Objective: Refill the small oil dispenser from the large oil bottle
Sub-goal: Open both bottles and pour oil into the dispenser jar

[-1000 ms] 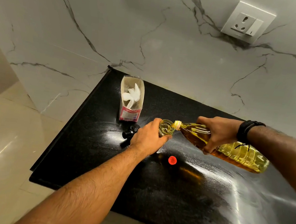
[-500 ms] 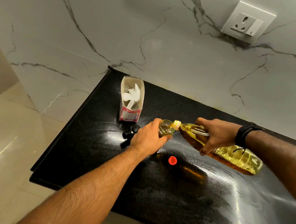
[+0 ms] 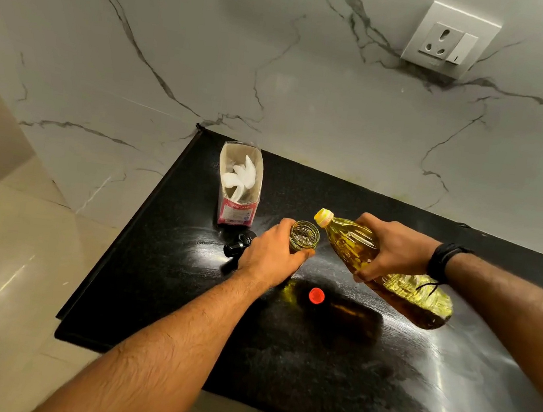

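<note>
The left hand (image 3: 270, 257) has its grip wrapped around the small oil dispenser (image 3: 304, 237), which stands open on the black counter (image 3: 311, 366). The right hand (image 3: 392, 251) grips the big oil bottle (image 3: 354, 248), tilted with its yellow mouth just beside the dispenser's rim. A red cap (image 3: 316, 295) lies nearby.

bare, hairy forearms, sleeveless, with a black wristband (image 3: 444, 262) and dangling cord on the right wrist

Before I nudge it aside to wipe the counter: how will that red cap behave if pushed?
The red cap looks small and light, so it should slide easily on the glossy black counter. It lies flat, so rolling seems unlikely unless tipped on edge.
</note>
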